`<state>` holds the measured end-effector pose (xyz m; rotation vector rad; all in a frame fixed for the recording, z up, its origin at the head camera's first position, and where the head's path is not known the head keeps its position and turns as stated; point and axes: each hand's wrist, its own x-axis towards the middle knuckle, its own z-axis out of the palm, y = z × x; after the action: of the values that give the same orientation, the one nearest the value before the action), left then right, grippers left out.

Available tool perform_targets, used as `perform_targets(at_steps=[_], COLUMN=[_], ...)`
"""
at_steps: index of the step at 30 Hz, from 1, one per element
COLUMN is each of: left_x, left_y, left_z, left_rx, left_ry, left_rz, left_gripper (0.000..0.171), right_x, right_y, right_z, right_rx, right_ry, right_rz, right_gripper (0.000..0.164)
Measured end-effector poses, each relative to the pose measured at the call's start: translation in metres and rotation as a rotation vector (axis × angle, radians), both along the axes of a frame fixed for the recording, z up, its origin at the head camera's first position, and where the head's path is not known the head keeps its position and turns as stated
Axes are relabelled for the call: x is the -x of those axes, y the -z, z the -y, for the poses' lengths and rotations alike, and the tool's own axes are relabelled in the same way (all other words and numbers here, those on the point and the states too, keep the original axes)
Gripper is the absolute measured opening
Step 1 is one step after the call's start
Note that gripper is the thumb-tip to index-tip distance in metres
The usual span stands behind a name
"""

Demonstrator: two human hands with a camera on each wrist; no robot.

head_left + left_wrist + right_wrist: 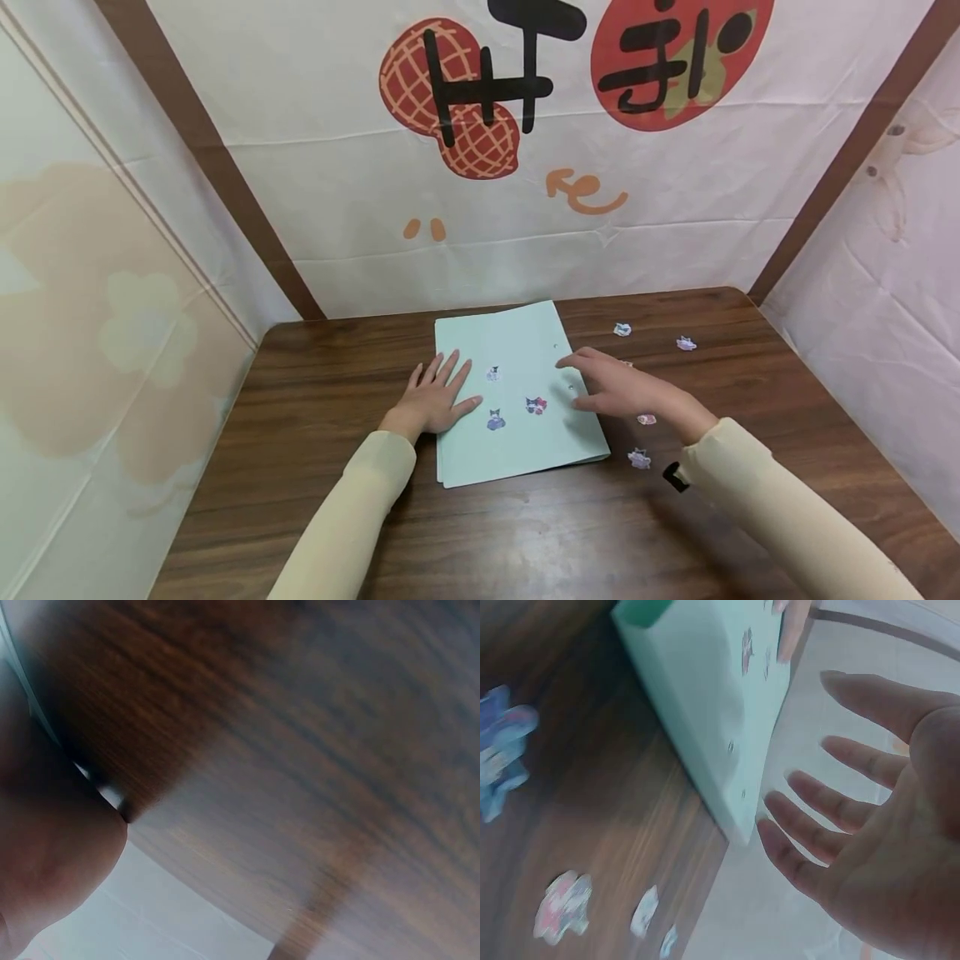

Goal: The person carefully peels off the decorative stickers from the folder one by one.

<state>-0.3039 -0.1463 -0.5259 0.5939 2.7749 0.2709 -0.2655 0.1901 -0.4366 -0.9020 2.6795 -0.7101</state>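
A pale mint-green folder (pixel 517 454) lies on the wooden table, with three small cartoon stickers on its cover: one at the upper left (pixel 492 373), one at the lower left (pixel 496 419) and a red-and-purple one (pixel 536 405). My left hand (pixel 431 400) rests flat, fingers spread, on the folder's left edge. Over the folder's right edge hovers my right hand (pixel 618 387), fingers extended and apart, nothing between them. In the right wrist view its palm (pixel 900 877) shows, with the folder (pixel 705 697) beyond. Two small marks dot the cover near that edge.
Several loose cartoon cutouts lie right of the folder, among them a blue one (pixel 622 330), a purple one (pixel 686 343), a pink one (pixel 647 419) and a lilac one (pixel 639 458). A printed cloth wall (pixel 337 208) rises behind the table (pixel 315 467).
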Motion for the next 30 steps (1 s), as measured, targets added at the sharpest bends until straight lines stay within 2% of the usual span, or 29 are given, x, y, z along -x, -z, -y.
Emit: perform_targets(at_steps=[4, 7, 11, 16, 25, 30], left_x=[0.001, 0.0, -0.003, 0.0, 0.002, 0.003], left_y=[0.003, 0.0, -0.006, -0.002, 0.003, 0.002], left_z=[-0.001, -0.002, -0.002, -0.002, -0.001, -0.002], left_rx=[0.005, 0.012, 0.036, 0.057, 0.054, 0.039], left_ry=[-0.001, -0.005, -0.023, -0.027, -0.03, -0.036], left_rz=[0.014, 0.013, 0.011, 0.003, 0.014, 0.015], left_gripper=[0.082, 0.081, 0.078, 0.078, 0.079, 0.079], right_x=[0.012, 0.022, 0.037, 0.056, 0.081, 0.09], right_y=[0.002, 0.005, 0.009, 0.018, 0.036, 0.04], right_z=[0.023, 0.04, 0.062, 0.085, 0.101, 0.1], right_rx=[-0.017, -0.058, -0.113, -0.167, -0.165, -0.141], right_ry=[-0.007, -0.023, -0.041, -0.036, -0.04, -0.017], right_rz=[0.015, 0.023, 0.064, 0.108, 0.099, 0.154], right_gripper=[0.063, 0.067, 0.068, 0.068, 0.056, 0.046])
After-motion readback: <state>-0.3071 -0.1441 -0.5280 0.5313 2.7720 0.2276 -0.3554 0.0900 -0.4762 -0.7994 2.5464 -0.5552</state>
